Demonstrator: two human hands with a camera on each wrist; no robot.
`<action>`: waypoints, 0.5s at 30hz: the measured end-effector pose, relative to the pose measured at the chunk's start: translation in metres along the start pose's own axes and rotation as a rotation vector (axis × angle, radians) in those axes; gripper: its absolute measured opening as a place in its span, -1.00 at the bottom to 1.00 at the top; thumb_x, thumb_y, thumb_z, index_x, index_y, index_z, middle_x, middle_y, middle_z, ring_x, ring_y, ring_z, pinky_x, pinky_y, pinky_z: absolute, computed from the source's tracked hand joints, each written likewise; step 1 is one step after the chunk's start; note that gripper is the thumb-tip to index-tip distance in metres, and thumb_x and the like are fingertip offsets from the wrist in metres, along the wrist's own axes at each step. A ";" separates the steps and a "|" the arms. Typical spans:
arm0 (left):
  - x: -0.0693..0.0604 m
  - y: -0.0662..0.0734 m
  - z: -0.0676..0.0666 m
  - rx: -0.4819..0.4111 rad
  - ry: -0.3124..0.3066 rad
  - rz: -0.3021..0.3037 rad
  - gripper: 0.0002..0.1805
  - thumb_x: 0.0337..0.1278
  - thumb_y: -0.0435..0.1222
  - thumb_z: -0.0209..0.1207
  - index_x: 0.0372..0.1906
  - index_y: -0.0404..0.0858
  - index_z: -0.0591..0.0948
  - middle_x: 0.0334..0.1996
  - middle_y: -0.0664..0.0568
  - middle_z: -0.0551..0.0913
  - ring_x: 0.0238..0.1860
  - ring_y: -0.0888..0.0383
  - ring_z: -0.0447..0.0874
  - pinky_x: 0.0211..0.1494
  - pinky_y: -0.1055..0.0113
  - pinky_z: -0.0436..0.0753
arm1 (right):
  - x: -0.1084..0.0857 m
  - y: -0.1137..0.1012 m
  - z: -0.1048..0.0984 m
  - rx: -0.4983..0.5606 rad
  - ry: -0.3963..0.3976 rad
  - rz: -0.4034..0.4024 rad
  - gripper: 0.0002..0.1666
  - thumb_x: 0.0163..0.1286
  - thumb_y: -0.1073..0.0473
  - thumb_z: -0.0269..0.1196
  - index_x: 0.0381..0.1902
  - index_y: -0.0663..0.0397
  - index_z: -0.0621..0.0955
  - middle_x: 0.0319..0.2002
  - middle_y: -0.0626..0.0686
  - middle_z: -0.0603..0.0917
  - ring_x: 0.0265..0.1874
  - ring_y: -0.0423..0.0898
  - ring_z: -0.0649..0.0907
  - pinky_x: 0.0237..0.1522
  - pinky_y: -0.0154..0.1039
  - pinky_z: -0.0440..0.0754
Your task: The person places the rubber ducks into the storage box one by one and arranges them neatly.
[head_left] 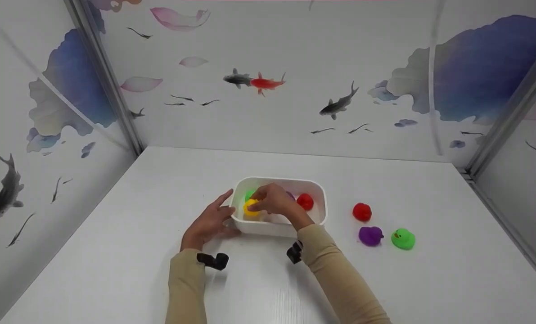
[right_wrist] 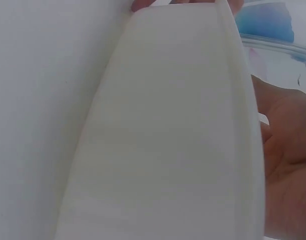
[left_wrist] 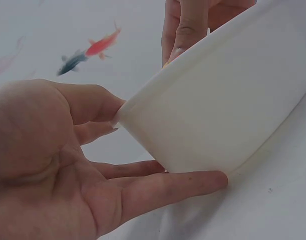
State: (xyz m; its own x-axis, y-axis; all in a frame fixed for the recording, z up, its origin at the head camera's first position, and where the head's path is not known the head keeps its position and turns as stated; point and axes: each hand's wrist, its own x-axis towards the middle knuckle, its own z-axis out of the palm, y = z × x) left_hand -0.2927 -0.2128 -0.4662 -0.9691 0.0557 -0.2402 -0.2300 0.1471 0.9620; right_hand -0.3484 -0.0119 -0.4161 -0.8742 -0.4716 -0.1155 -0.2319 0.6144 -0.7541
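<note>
My right hand [head_left: 274, 200] reaches over the near rim of a white plastic tub [head_left: 268, 229] and pinches a yellow rubber duck [head_left: 250, 208] inside its left end. A green toy [head_left: 249, 195], part of a purple one [head_left: 290, 195] and a red one [head_left: 305, 202] also lie in the tub, partly covered by the hand. My left hand [head_left: 211, 222] touches the tub's left end. In the left wrist view, that hand [left_wrist: 92, 160] has one straight finger along the tub's lower side and others at its corner. The tub's wall [right_wrist: 168, 125] hides the duck in the right wrist view.
To the tub's right on the white table [head_left: 128, 252] sit a red toy [head_left: 362, 212], a purple rubber duck [head_left: 371, 236] and a green rubber duck [head_left: 403, 239]. White panels [head_left: 268, 126] painted with fish rise behind and at both sides.
</note>
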 end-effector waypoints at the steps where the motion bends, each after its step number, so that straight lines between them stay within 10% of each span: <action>1: 0.000 0.000 0.000 0.007 0.003 -0.002 -0.29 0.45 -0.24 0.04 0.58 0.21 0.11 0.54 -0.19 0.24 0.45 -0.22 0.38 0.08 0.08 0.76 | 0.001 0.000 0.003 0.008 -0.002 0.008 -0.61 0.25 0.06 0.45 0.01 0.04 0.73 0.00 0.07 0.76 -0.15 0.06 0.69 -0.02 -0.14 0.77; 15: 0.000 -0.001 -0.002 0.047 0.000 0.005 -0.31 0.47 -0.21 0.04 0.58 0.20 0.12 0.50 -0.21 0.30 0.40 -0.20 0.46 0.11 0.07 0.75 | 0.005 0.000 0.024 0.026 0.028 0.063 -0.66 0.20 0.13 0.48 -0.07 0.13 0.76 -0.11 0.10 0.80 -0.35 -0.09 0.62 -0.14 -0.23 0.75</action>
State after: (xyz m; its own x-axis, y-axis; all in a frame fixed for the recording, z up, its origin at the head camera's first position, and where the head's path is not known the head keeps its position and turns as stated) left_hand -0.2925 -0.2144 -0.4665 -0.9703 0.0569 -0.2352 -0.2205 0.1933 0.9560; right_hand -0.3422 -0.0294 -0.4324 -0.8983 -0.4146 -0.1455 -0.1651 0.6253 -0.7627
